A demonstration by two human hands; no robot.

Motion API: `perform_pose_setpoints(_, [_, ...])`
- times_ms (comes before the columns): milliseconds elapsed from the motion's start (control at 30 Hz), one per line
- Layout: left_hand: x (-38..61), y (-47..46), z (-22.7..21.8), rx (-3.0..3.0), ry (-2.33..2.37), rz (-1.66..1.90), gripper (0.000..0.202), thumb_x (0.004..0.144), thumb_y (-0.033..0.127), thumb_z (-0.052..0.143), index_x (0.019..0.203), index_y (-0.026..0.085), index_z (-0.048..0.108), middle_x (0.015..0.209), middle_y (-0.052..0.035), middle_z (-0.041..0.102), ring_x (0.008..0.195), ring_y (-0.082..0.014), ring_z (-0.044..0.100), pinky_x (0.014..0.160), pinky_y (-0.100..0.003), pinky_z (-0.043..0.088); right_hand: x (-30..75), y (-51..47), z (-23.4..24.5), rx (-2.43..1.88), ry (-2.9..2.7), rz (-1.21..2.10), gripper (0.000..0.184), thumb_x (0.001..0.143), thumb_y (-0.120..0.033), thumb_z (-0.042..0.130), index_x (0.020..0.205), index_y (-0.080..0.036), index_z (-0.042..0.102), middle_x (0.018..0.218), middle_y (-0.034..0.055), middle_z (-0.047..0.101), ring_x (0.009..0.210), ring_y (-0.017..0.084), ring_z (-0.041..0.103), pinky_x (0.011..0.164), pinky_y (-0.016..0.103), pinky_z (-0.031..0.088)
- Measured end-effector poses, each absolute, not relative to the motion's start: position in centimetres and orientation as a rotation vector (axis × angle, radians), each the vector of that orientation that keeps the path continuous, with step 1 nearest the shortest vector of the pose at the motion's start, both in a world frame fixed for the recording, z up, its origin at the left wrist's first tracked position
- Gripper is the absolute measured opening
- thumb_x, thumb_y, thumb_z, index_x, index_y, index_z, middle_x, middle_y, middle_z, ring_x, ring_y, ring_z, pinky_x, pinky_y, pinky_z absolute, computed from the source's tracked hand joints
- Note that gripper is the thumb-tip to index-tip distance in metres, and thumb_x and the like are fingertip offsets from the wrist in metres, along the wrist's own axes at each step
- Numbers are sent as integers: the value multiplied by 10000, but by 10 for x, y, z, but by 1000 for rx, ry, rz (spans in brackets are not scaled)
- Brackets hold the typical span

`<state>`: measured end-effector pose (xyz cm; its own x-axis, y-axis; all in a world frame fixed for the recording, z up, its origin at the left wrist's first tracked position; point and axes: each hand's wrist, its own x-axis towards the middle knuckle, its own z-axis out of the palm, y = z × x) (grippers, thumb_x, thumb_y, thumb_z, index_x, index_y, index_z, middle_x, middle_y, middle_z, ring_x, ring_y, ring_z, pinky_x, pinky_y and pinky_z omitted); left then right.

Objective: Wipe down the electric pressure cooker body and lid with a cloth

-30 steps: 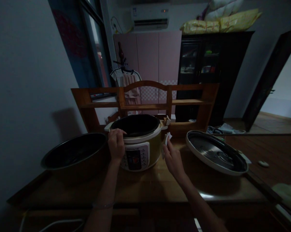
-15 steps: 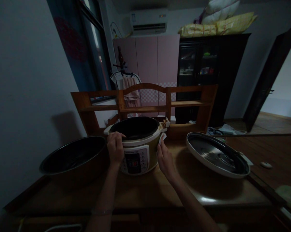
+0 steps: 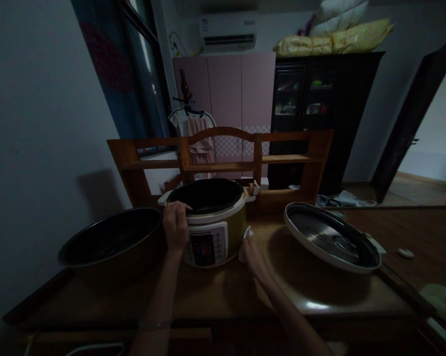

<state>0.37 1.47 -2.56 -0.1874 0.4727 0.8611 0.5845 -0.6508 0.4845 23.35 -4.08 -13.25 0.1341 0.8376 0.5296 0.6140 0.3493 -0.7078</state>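
A yellow and white electric cooker [image 3: 211, 225] stands open on a wooden table [image 3: 223, 291], its control panel facing me. My left hand [image 3: 175, 228] grips the cooker's left rim, fingers curled over the edge. My right hand [image 3: 253, 252] presses a small white cloth [image 3: 246, 234] against the lower right side of the cooker's body.
A large dark inner pot [image 3: 111, 237] sits on the table's left side. The cooker's lid [image 3: 332, 237] lies upside down on the right. A wooden shelf rack [image 3: 223, 160] stands behind the cooker. A small white object [image 3: 404, 253] lies at far right.
My right hand has slid the white cloth from beside the cooker's upper right rim down along its side towards the base. My left hand has stayed on the rim.
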Motion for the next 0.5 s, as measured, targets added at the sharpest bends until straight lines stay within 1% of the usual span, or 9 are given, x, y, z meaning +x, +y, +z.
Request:
perform_pose_setpoints(100, [4,15,-26,-1947,-1256,-1985,414,1018,376,318,753,230,600,842,-51,610,972,-218,552,970,-371,390,225,-47,-123,-1367,-1529,364,541,1050,-366,249,1491,-129,455,1167,140,730,1029,263,710,910,364,532])
perform_pose_setpoints(167, [4,15,-26,-1942,-1262,-1988,417,1021,380,315,762,226,603,851,-48,605,964,-215,552,959,-367,392,220,-51,-114,-1368,-1497,398,554,1038,-359,293,1526,-119,395,1324,161,656,1153,284,669,979,398,506])
perform_pose_setpoints(233, [4,15,-26,-1936,-1260,-1987,424,1023,387,313,764,223,605,850,-44,600,957,-212,552,950,-362,393,214,-55,-101,-1330,-1469,418,593,1028,-373,327,1562,-114,324,1463,169,544,1324,301,554,1084,444,439])
perform_pose_setpoints(300, [4,15,-26,-1935,-1254,-1979,431,1024,392,309,757,223,602,837,-40,597,951,-212,552,946,-360,393,210,-58,-89,-1264,-1451,424,644,1023,-401,351,1591,-115,245,1559,156,428,1454,295,395,1167,478,355])
perform_pose_setpoints(400, [4,16,-26,-1942,-1246,-1970,432,1025,387,303,753,225,597,825,-38,596,948,-212,554,951,-359,391,209,-57,-76,-1170,-1454,393,702,1026,-467,375,1612,-146,158,1644,108,260,1529,267,223,1225,492,259])
perform_pose_setpoints(433, [3,16,-26,-1944,-1244,-1972,429,1025,384,304,756,225,598,826,-37,595,951,-212,554,953,-359,391,210,-55,-74,-1140,-1464,381,719,1027,-490,383,1616,-164,133,1659,88,214,1539,255,185,1237,486,232])
perform_pose_setpoints(500, [3,16,-26,-1943,-1240,-1977,423,1025,378,306,763,226,601,833,-38,597,959,-213,553,956,-358,389,214,-50,-74,-1086,-1497,367,738,1028,-520,388,1621,-201,86,1671,57,168,1546,232,149,1249,470,203])
